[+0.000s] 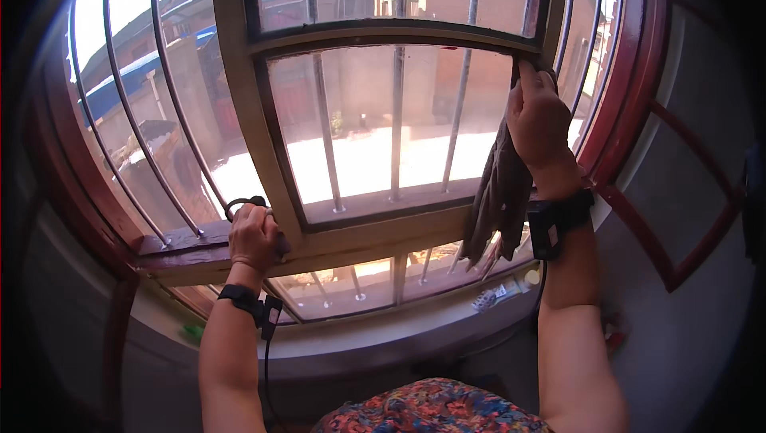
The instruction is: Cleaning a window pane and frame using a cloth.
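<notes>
My right hand [540,125] holds a dark grey cloth [501,193] against the upper right corner of the lower window pane [371,104]. Its fingers point up along the pane's edge, and the cloth hangs in folds below. At the lower left of the wooden window frame [284,193], my left hand [254,236] is curled in a grip. A dark looped object [238,201] sticks out above that fist, and a small purple-grey piece [282,247] shows beside the fingers. What the palm encloses is mostly hidden.
Vertical metal bars [398,104] stand outside the glass. A red casement [673,265] swings inward on the right. On the inner sill [371,337] lies a crumpled packet [492,296], with something green [192,331] at the left. Cables hang from both wrist straps.
</notes>
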Demonstrator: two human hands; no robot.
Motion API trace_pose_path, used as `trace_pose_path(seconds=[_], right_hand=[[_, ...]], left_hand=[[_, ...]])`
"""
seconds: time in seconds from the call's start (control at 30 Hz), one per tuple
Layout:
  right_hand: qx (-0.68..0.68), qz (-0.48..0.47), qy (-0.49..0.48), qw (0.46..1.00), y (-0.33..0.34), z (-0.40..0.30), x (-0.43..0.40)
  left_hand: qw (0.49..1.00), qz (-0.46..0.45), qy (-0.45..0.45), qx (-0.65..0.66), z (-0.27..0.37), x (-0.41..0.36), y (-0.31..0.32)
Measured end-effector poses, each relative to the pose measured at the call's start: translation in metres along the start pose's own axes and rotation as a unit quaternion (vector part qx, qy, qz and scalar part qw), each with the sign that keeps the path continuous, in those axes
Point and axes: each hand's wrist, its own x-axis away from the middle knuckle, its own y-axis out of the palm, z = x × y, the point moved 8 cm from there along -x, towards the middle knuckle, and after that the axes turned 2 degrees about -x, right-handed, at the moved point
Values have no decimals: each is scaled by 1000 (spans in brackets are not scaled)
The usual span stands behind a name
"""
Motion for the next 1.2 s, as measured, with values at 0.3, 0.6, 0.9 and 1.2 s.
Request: trace_pose_path(seconds=[0.3, 0.6, 0.9, 1.2], right_hand=[[-59, -47, -89, 993, -3, -37, 0], [-7, -158, 29, 987, 10, 13, 13], [-8, -167, 154, 974, 20, 14, 31], [-158, -296, 216, 917, -7, 40, 119]], left_hand=[[1000, 1, 14, -6, 6, -6, 6], [999, -11, 48, -11, -6, -2, 18], [999, -2, 39, -3, -14, -3, 18], [1000, -19, 16, 1, -8, -4, 22]])
